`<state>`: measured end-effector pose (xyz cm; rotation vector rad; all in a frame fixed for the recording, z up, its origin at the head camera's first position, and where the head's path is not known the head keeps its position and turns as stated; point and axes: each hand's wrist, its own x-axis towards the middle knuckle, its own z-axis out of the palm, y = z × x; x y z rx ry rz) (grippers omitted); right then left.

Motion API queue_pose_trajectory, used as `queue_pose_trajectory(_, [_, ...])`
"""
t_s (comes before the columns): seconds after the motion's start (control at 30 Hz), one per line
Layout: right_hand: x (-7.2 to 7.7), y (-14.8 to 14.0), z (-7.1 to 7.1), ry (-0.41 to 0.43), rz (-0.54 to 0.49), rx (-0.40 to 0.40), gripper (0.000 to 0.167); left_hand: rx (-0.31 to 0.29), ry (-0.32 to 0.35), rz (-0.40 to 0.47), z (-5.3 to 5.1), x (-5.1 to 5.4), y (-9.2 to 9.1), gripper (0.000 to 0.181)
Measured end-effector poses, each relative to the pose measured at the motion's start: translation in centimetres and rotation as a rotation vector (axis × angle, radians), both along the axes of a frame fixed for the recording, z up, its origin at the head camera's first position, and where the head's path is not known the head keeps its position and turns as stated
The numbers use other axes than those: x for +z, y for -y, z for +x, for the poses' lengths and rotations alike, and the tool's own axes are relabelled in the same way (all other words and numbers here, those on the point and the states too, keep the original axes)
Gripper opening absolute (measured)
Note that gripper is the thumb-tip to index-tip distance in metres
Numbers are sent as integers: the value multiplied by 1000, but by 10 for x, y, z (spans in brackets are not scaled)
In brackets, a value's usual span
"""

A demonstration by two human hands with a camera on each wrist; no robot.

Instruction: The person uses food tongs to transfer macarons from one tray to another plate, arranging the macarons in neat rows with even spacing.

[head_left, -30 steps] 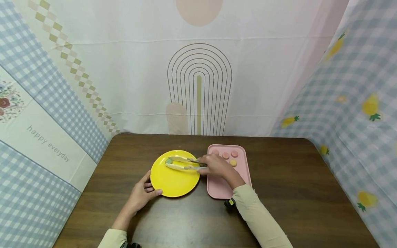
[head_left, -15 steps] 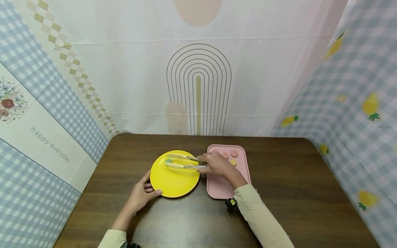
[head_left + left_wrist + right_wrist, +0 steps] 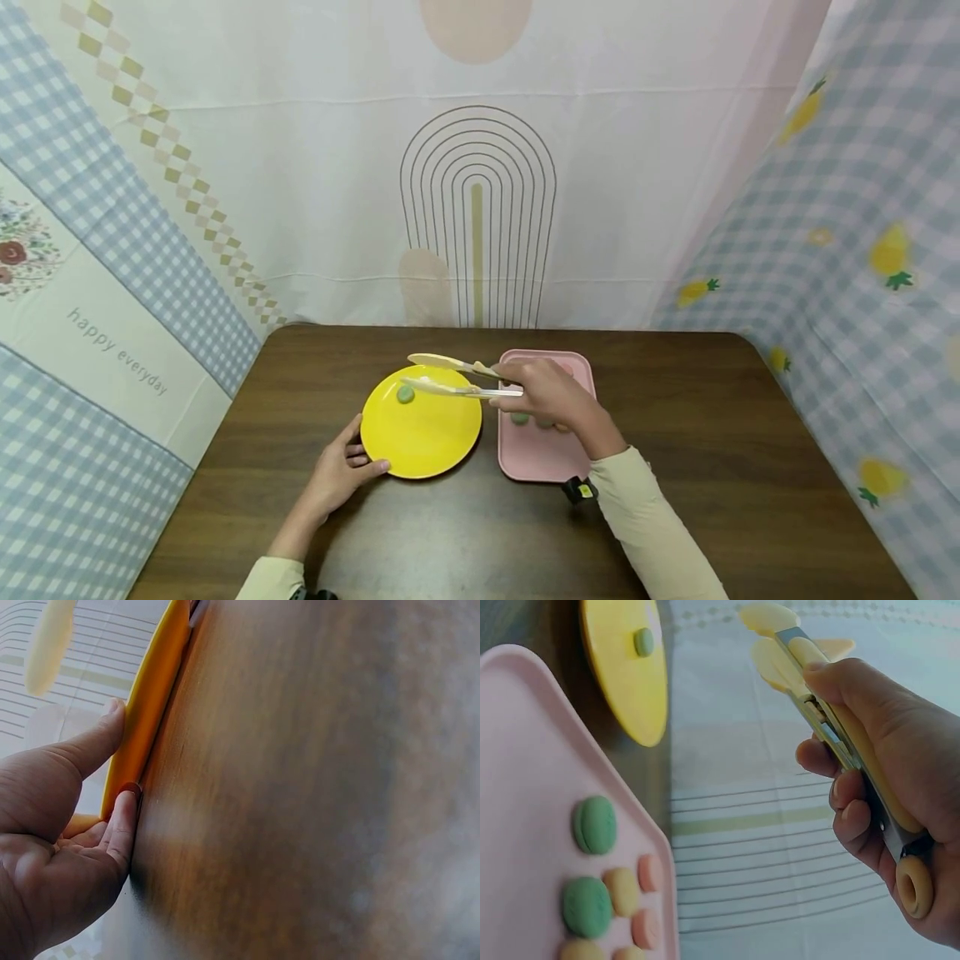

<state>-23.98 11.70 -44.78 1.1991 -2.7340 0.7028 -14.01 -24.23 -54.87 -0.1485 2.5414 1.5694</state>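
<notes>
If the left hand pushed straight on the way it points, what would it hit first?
The yellow plate: the left hand touches its rim, so it would probably push the plate straight away. How far its fingertips tuck under is unclear.

In the head view, some macarons (image 3: 521, 419) on the pink tray (image 3: 536, 462) are partly covered by the right hand (image 3: 551, 392). In the right wrist view, the pink tray and yellow plate (image 3: 622, 690) are cut off. The tabletop (image 3: 300, 787) is blurred in the left wrist view.
</notes>
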Motion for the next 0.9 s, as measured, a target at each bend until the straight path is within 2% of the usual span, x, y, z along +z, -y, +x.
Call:
queue_pose_trajectory(0.13, [9, -13, 4, -113, -51, 45, 24, 2, -2, -4, 0, 0, 1, 105])
queue_pose_trajectory(0.2, [10, -21, 6, -162, -82, 71, 31, 2, -2, -8, -1, -1, 0, 105])
queue_pose_trajectory(0.27, [11, -31, 8, -174, -105, 85, 38, 2, -2, -8, -1, -1, -1, 104])
queue_pose_trajectory(0.4, [11, -51, 20, -112, -81, 15, 39, -8, -8, -4, 0, -2, -2, 103])
queue_pose_trajectory(0.47, [11, -60, 26, -87, -56, -39, 33, -7, -11, -4, 1, -1, -2, 103])
queue_pose_trajectory(0.67, [7, -84, 36, -54, -41, -98, 22, -3, -1, 1, 1, -1, 0, 104])
queue_pose_trajectory(0.87, [-5, -108, 44, -31, -17, -167, 48, -12, 2, 4, 0, -2, 0, 105])
queue_pose_trajectory(0.9, [-7, -112, 46, -24, -16, -175, 48, -13, 4, 5, 0, -2, 0, 105])
